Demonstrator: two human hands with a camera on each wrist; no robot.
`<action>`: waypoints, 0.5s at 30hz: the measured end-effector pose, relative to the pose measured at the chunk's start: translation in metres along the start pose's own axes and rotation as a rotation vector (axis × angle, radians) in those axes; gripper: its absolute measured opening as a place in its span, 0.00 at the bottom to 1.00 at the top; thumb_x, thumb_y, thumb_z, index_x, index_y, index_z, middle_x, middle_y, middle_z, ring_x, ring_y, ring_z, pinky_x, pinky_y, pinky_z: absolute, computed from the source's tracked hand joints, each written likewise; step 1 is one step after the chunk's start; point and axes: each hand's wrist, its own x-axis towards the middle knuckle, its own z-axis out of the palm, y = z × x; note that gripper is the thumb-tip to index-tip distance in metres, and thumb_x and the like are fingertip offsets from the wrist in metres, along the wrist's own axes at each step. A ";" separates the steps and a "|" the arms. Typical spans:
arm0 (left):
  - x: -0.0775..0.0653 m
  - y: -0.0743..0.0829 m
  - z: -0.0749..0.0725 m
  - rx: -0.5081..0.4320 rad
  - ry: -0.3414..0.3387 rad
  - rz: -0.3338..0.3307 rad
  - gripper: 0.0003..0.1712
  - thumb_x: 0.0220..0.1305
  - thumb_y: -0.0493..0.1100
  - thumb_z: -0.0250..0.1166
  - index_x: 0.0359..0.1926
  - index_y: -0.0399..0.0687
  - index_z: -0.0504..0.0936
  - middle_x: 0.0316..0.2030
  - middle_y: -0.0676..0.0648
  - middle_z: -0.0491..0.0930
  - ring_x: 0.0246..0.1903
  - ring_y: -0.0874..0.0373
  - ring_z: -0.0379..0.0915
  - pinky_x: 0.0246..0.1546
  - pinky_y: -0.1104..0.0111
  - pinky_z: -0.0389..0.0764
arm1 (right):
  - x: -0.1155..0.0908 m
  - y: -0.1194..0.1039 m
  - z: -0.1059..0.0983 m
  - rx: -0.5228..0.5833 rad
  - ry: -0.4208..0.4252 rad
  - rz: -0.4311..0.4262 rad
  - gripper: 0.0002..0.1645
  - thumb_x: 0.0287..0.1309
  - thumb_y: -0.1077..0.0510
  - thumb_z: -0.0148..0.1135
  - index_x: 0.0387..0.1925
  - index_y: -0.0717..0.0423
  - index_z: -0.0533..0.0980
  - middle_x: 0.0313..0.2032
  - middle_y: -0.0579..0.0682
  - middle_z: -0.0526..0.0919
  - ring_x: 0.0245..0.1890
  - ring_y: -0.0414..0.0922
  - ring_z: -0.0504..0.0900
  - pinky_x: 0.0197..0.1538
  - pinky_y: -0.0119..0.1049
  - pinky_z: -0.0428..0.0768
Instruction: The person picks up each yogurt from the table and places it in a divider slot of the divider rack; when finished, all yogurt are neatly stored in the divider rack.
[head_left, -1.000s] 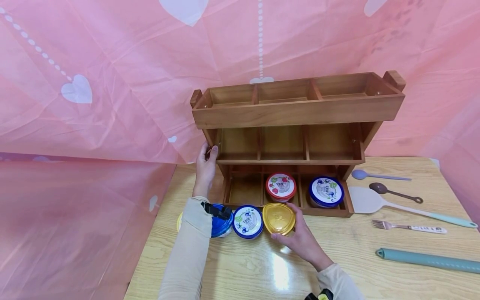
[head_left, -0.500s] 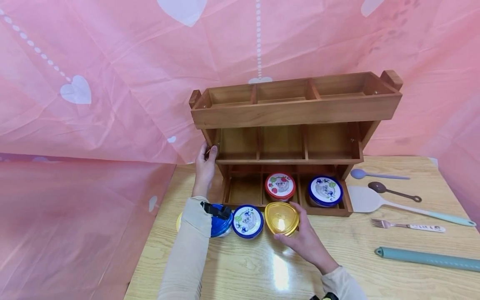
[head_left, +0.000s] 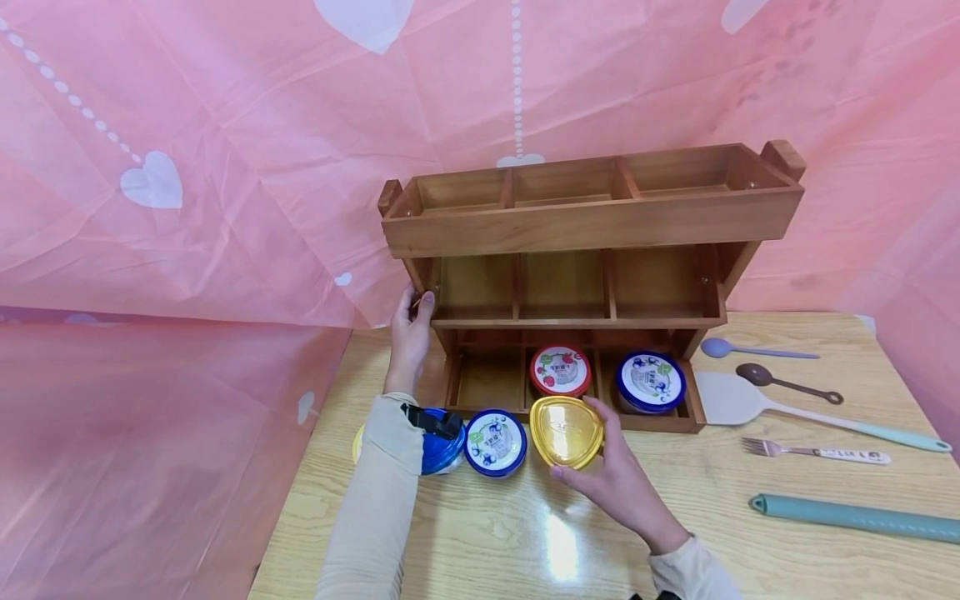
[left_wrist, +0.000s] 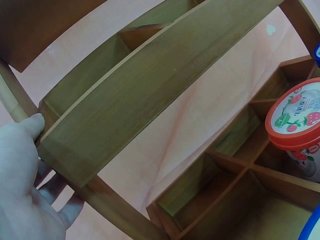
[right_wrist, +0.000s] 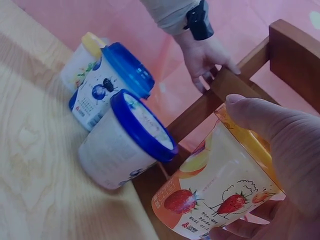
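In the head view my right hand (head_left: 626, 483) grips a yogurt cup with a yellow, rounded-triangle lid (head_left: 567, 432). The right wrist view shows strawberries printed on this cup (right_wrist: 215, 195), which is tilted and off the table. My left hand (head_left: 410, 337) holds the left side of the three-tier wooden rack (head_left: 592, 223), thumb at the middle tier's corner and fingers around the side. In the rack's bottom tier stand a red-lidded cup (head_left: 561, 372) and a blue-lidded cup (head_left: 651, 382). Another blue-lidded cup (head_left: 496, 443) stands on the table in front.
Left of that cup are a tub with a bright blue lid (head_left: 442, 450) and a yellow-lidded one (right_wrist: 82, 60), partly behind my left sleeve. Right of the rack lie two spoons, a white spatula (head_left: 731, 400), a fork (head_left: 813, 452) and a teal stick (head_left: 855, 515).
My right hand has raised the yellow-lidded yogurt cup a little and shifted it slightly right, away from the blue-lidded cup. The left hand keeps its hold on the rack.
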 end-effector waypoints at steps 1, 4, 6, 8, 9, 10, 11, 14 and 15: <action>0.000 0.000 0.000 0.000 0.001 -0.001 0.30 0.74 0.52 0.55 0.73 0.54 0.63 0.69 0.46 0.67 0.67 0.54 0.63 0.71 0.61 0.64 | 0.000 -0.002 -0.001 -0.004 0.002 -0.002 0.63 0.44 0.51 0.80 0.73 0.52 0.49 0.68 0.62 0.64 0.63 0.60 0.70 0.62 0.61 0.72; 0.000 0.000 0.000 -0.003 0.005 -0.001 0.30 0.74 0.52 0.55 0.73 0.53 0.63 0.68 0.46 0.67 0.67 0.54 0.63 0.71 0.62 0.64 | 0.000 -0.005 -0.002 -0.007 0.004 -0.004 0.63 0.45 0.51 0.80 0.73 0.51 0.49 0.68 0.61 0.64 0.63 0.59 0.71 0.62 0.61 0.73; 0.000 0.001 0.001 -0.007 0.006 0.001 0.30 0.74 0.51 0.55 0.73 0.53 0.63 0.68 0.45 0.68 0.67 0.54 0.63 0.71 0.62 0.64 | 0.001 -0.007 -0.002 -0.008 0.005 -0.008 0.62 0.45 0.51 0.80 0.73 0.50 0.49 0.68 0.60 0.64 0.63 0.59 0.71 0.61 0.61 0.73; 0.000 0.001 0.000 -0.009 0.003 0.004 0.30 0.74 0.51 0.55 0.73 0.53 0.63 0.68 0.45 0.68 0.67 0.53 0.63 0.71 0.62 0.64 | 0.001 -0.009 -0.003 -0.002 0.003 -0.015 0.62 0.45 0.51 0.80 0.73 0.49 0.49 0.68 0.60 0.64 0.63 0.59 0.70 0.61 0.62 0.73; 0.000 0.001 0.000 -0.010 0.003 0.004 0.30 0.74 0.51 0.55 0.73 0.53 0.63 0.68 0.45 0.68 0.67 0.53 0.64 0.71 0.62 0.64 | 0.001 -0.010 -0.003 0.001 0.002 -0.018 0.62 0.45 0.51 0.79 0.73 0.49 0.49 0.69 0.59 0.63 0.63 0.59 0.70 0.62 0.62 0.72; 0.000 0.001 0.000 -0.009 0.003 0.005 0.30 0.74 0.51 0.55 0.73 0.53 0.63 0.68 0.45 0.68 0.67 0.54 0.64 0.71 0.61 0.64 | 0.002 -0.011 -0.003 0.004 0.001 -0.020 0.62 0.46 0.51 0.79 0.73 0.48 0.49 0.69 0.59 0.63 0.63 0.59 0.70 0.62 0.62 0.72; 0.000 0.001 0.000 -0.008 0.003 0.005 0.29 0.74 0.51 0.55 0.73 0.53 0.64 0.68 0.45 0.68 0.67 0.53 0.64 0.71 0.61 0.64 | 0.002 -0.012 -0.003 0.008 0.001 -0.024 0.62 0.46 0.51 0.79 0.73 0.48 0.49 0.69 0.59 0.63 0.63 0.59 0.70 0.62 0.63 0.72; 0.000 0.001 0.000 -0.002 0.001 0.003 0.29 0.74 0.51 0.54 0.73 0.54 0.64 0.68 0.46 0.68 0.67 0.54 0.63 0.71 0.61 0.64 | 0.003 -0.015 -0.003 0.010 0.001 -0.028 0.62 0.45 0.51 0.80 0.73 0.48 0.49 0.69 0.59 0.63 0.63 0.58 0.70 0.62 0.62 0.72; 0.000 0.001 0.000 0.001 0.000 0.003 0.29 0.74 0.52 0.54 0.73 0.55 0.64 0.68 0.46 0.68 0.67 0.54 0.63 0.71 0.61 0.64 | 0.003 -0.015 -0.002 0.010 0.003 -0.027 0.62 0.45 0.51 0.80 0.73 0.47 0.49 0.69 0.59 0.63 0.63 0.58 0.70 0.62 0.62 0.72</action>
